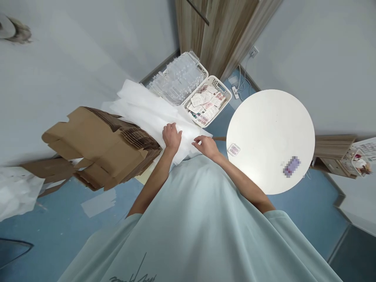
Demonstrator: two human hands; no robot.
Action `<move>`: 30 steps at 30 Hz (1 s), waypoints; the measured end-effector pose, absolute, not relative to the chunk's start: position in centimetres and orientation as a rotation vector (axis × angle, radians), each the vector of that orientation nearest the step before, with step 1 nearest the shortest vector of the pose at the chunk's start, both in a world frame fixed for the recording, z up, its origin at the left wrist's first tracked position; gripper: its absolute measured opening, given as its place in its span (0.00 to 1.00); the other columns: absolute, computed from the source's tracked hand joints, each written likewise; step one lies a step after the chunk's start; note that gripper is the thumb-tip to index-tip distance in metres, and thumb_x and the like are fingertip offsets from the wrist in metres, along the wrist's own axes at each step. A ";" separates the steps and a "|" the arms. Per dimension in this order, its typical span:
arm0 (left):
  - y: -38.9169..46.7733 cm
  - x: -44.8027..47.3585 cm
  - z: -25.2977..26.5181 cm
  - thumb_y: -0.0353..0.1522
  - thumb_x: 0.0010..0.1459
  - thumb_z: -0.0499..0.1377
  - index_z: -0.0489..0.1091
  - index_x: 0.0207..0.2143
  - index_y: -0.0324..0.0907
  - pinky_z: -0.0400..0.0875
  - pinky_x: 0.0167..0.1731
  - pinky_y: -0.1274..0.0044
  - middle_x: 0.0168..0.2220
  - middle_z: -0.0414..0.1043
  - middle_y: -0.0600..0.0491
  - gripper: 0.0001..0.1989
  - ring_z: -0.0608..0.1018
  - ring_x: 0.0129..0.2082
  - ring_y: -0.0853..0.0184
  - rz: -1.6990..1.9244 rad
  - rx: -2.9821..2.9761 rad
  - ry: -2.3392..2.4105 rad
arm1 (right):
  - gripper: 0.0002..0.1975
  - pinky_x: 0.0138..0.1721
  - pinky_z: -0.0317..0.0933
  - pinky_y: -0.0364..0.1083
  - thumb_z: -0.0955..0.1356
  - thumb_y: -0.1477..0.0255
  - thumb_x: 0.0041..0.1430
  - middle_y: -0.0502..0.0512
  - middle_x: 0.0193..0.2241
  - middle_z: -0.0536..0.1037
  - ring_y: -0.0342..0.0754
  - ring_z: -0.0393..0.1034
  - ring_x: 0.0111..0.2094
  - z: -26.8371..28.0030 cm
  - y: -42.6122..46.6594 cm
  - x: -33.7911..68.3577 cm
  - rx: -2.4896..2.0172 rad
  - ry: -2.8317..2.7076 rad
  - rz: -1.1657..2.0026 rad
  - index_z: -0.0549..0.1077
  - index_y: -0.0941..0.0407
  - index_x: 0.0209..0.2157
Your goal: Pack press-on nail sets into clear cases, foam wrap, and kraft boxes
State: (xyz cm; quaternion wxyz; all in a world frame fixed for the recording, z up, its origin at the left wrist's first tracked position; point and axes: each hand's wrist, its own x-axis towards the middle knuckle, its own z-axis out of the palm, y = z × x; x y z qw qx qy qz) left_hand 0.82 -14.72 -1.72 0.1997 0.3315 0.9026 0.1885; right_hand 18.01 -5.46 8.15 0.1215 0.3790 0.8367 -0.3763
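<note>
A pile of thin white foam sheets [147,107] stretches in front of me, its near end reaching my waist. My left hand [172,137] rests on top of the pile, fingers lying on the white material and thumb held apart. Close to the pile's right end, my right hand [206,146] has thumb and forefinger drawn together in a pinch at the sheet. The exact grip between its fingertips is hard to see.
Flattened brown cardboard boxes [96,143] are stacked left of the sheets. Beyond them stand one white basket of clear plastic cases [179,76] and another with printed cards [205,100]. A round white table [273,129] at right bears a small clear case [234,149] and a blurred-out item [291,167].
</note>
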 end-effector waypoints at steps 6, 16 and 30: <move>-14.9 0.5 -1.2 0.31 0.70 0.51 0.79 0.50 0.40 0.68 0.57 0.59 0.50 0.77 0.37 0.17 0.75 0.54 0.45 0.421 1.025 2.476 | 0.10 0.50 0.71 0.49 0.72 0.66 0.71 0.54 0.47 0.86 0.53 0.82 0.45 8.3 -5.2 18.7 1.120 2.440 -1.081 0.83 0.52 0.50; -16.4 2.1 7.4 0.38 0.74 0.55 0.81 0.52 0.47 0.76 0.53 0.67 0.56 0.76 0.46 0.16 0.81 0.51 0.56 1.120 0.996 2.347 | 0.25 0.66 0.65 0.58 0.73 0.61 0.69 0.63 0.62 0.76 0.60 0.71 0.63 10.1 -2.2 17.6 1.212 2.767 -1.321 0.73 0.51 0.64; -9.5 11.4 14.1 0.46 0.70 0.62 0.75 0.59 0.46 0.76 0.61 0.63 0.63 0.71 0.43 0.21 0.75 0.65 0.51 1.361 1.224 1.882 | 0.15 0.52 0.71 0.50 0.69 0.53 0.69 0.54 0.43 0.82 0.52 0.77 0.46 14.0 0.4 28.5 1.675 2.644 -1.899 0.74 0.52 0.40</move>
